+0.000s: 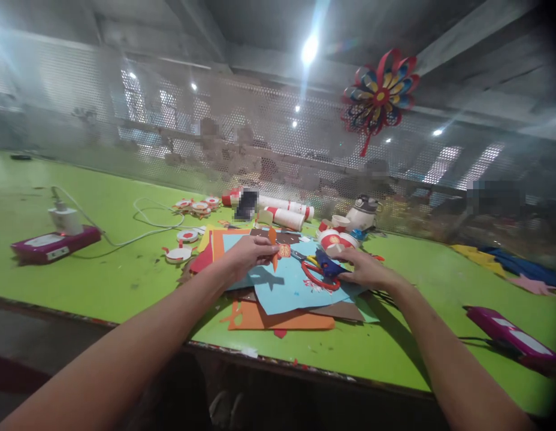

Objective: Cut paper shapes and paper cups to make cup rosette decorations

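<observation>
My left hand [255, 251] pinches a narrow orange paper cutout [272, 236] upright over the stack of sheets. Beside it shows a small orange square with a red pattern [284, 251]. My right hand [363, 267] has its fingers closed round a dark blue tool [328, 264] that looks like a hot glue gun, with a yellow part near its front. Scissors with red-orange handles [320, 281] lie under the tool, on a light blue sheet [278, 299]. The tips of some right-hand fingers are hidden.
Orange sheets [251, 317] jut out below, near the green table's edge. Paper cups [335, 240], white-and-red rolls [284, 218] and a white jug [362, 212] stand behind. Purple power strips lie left [57, 244] and right [511, 336], with cables. Red-and-white paper pieces [179, 254] sit left.
</observation>
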Action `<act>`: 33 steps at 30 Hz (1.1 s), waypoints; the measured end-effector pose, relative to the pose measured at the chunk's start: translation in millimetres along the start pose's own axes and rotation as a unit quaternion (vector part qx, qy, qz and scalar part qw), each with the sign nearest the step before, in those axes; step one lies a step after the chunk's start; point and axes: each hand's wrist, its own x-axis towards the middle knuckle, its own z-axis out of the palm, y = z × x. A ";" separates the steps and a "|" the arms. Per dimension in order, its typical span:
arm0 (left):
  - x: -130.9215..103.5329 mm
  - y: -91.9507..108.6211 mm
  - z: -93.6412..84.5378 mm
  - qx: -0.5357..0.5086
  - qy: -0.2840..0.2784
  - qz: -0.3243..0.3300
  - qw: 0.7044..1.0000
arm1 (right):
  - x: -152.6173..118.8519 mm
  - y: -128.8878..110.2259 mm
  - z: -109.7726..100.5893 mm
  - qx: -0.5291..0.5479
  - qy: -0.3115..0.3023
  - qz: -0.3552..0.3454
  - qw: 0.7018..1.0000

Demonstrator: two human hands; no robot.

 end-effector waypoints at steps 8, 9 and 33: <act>-1.0 -5.4 7.5 0.062 -0.055 -0.010 0.997 | 14.8 -76.6 -10.3 0.136 0.103 0.018 0.985; -1.9 -6.2 9.2 0.071 -0.071 -0.010 0.995 | 18.8 -88.8 -9.5 0.167 0.091 0.000 0.982; -6.9 -8.3 14.3 0.131 -0.125 0.004 0.984 | 22.9 -93.6 -11.2 0.582 0.084 0.059 0.807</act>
